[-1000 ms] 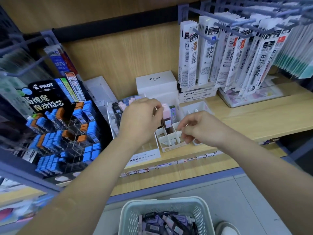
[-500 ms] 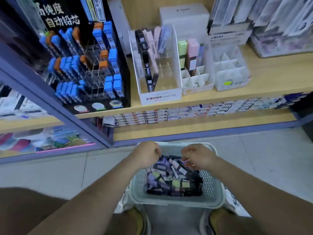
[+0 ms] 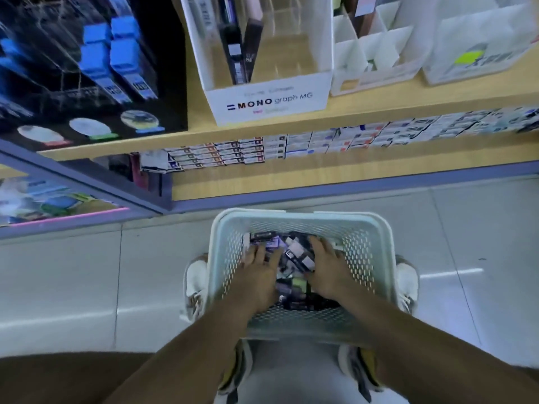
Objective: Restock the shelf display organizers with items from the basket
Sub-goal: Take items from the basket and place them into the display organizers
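A pale green perforated basket (image 3: pixel 376 252) stands on the floor between my feet, holding several small dark and purple packs (image 3: pixel 294 258). Both hands are down inside it. My left hand (image 3: pixel 259 275) lies flat on the packs at the left, fingers spread. My right hand (image 3: pixel 329 269) rests on the packs at the right, fingers extended. Neither hand visibly grips a pack. On the shelf above stand the white MONO graph MG organizer (image 3: pixel 268 103) with a few dark packs in it, and a white divided organizer (image 3: pixel 376 62) to its right.
A black display rack (image 3: pixel 96 71) of blue lead cases fills the shelf's left side. Another white box (image 3: pixel 478 53) stands at the far right. Price labels (image 3: pixel 320 144) line the wooden shelf edge. Grey tiled floor (image 3: pixel 87 272) surrounds the basket.
My hands left the shelf organizer, came down to the basket, and now lie spread on the packs inside it. The view has tilted down toward the floor.
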